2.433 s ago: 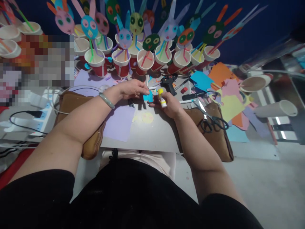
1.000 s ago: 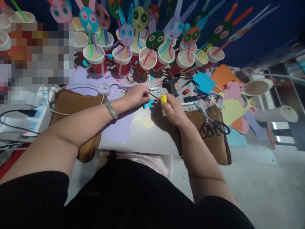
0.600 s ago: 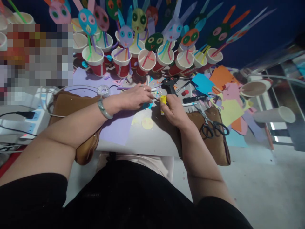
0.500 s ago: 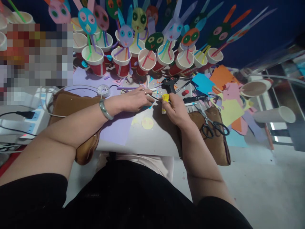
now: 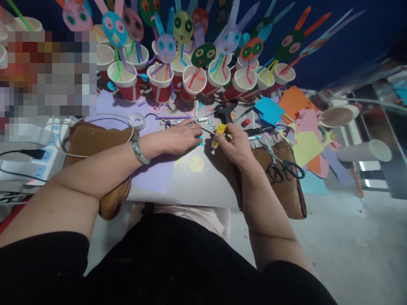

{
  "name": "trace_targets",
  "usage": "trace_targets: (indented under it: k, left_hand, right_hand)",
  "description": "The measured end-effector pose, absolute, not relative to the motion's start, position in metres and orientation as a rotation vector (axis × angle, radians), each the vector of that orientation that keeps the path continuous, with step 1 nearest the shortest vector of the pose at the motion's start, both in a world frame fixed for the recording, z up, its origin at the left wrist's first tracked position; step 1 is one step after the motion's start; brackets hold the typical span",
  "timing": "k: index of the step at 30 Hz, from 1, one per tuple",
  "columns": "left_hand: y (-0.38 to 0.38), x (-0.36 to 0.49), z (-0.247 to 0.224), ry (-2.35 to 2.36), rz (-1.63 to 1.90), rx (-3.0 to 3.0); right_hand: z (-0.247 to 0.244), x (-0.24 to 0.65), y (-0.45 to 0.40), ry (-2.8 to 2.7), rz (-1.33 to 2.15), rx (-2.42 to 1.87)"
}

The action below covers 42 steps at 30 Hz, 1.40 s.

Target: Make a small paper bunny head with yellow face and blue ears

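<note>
Two bare hands at work on a craft table (image 5: pixel 190 191), clock directions being read from the yellow paper disc (image 5: pixel 196 164) that lies flat before the person, with 12 o'clock pointing away. At 11 o'clock, the left hand (image 5: pixel 182 137), its wrist wearing a bracelet (image 5: pixel 140 151), rests palm down over a piece of blue paper (image 5: pixel 201 143), of which only a small edge shows. Its fingers lie close together and bend downward; their tips are hidden, so whether they pinch the paper or merely press it cannot be told. At 2 o'clock, the right hand (image 5: pixel 238 145) has its thumb and fingers clamped round a glue stick (image 5: pixel 220 129), which tilts with its yellow end uppermost, near the left hand but apart from it. Farther out at 1 o'clock lies a glue gun (image 5: pixel 224 112), with a red cap (image 5: pixel 245 123) near it. At 3 o'clock, scissors (image 5: pixel 276 160) rest on a brown cushion (image 5: pixel 295 199); a purple sheet (image 5: pixel 155 177) lies between 8 and 9 o'clock. Paper cups (image 5: pixel 161 90) holding paper rabbits (image 5: pixel 165 47) on straws stand in rows around 12 o'clock.
</note>
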<state>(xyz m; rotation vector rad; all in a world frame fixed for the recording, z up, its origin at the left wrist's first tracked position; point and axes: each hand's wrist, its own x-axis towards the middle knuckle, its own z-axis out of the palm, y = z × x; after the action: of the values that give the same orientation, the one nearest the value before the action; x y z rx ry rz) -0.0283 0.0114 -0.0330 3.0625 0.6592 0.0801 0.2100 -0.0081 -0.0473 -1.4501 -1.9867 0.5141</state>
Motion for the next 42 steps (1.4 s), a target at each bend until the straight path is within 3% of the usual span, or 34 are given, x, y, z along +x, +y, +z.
trace_targets:
  k: [10,28,42]
  left_hand:
    - [0.032,-0.036,-0.043,0.904,0.273,2.908]
    - [0.036,-0.038,-0.037,0.914,0.221,2.752]
    - [0.028,-0.048,-0.024,0.761,-0.105,2.990]
  right_hand:
    - [-0.037,0.202,-0.016,-1.834,0.726,-1.370]
    - [-0.041,0.199,-0.016,-1.918,0.533,-1.338]
    - [-0.052,0.198,-0.014,-2.167,0.425,-1.064]
